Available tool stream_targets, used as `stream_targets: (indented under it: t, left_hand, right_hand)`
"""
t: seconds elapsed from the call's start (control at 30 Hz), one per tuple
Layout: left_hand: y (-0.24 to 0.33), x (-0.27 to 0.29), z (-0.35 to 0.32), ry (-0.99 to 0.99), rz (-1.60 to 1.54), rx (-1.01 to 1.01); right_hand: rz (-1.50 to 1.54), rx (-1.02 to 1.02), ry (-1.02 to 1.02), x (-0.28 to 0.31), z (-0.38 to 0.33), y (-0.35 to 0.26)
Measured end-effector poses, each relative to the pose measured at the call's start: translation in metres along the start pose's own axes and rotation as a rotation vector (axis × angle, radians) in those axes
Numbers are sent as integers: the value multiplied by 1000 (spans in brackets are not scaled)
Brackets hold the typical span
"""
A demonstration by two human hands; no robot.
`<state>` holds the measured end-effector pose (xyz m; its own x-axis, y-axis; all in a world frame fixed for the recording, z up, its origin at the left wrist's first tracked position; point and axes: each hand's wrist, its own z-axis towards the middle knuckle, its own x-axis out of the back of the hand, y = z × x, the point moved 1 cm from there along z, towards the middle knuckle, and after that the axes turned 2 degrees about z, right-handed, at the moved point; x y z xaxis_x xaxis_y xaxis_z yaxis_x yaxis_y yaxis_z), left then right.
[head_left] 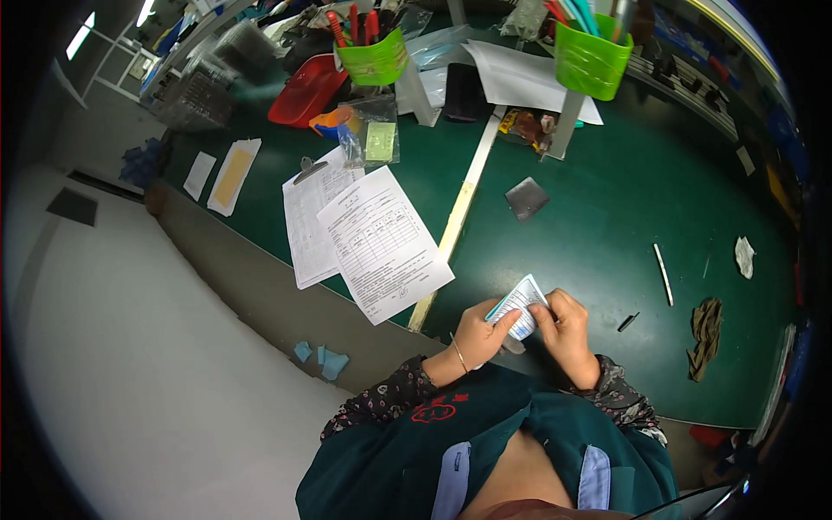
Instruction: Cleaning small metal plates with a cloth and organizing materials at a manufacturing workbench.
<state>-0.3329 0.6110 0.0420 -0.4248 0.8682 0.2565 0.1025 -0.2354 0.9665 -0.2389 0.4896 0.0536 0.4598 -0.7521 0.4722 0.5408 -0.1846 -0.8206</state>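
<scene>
Both my hands hold a small white and blue packet (520,305) just above the near edge of the green worktable (607,208). My left hand (481,334) grips its lower left side, a thin bracelet on the wrist. My right hand (568,334) pinches its right edge with thumb and fingers. Part of the packet is hidden behind my fingers.
Two printed paper forms (381,243) lie to the left, one on a clipboard. A pale wooden strip (459,212) runs across the table. Two green pen cups (594,56) stand at the back. A grey square piece (526,198), a thin rod (663,273) and a brown rag (706,334) lie to the right.
</scene>
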Motion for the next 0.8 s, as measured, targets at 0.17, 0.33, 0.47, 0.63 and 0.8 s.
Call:
stream_targets:
  t: [0.17,0.33,0.47,0.63,0.8]
  left_hand:
    - [-30,77,-1,300,-125,164]
    - [-67,182,-16,575,-539,540]
    - [-110,209,-33,634,-586,568]
    - [-121,199,-17,546,-533,685]
    - [-122,210,-16,509,-630,675]
  right_hand:
    - [172,-219,-131,-30,29,5]
    - [143,-279,-406,-88,49,20]
    - [43,-255,-417,-147,67,32]
    - [25,-305,-343,-189,77,54]
    - [333,-317,-353,-193,88,26]
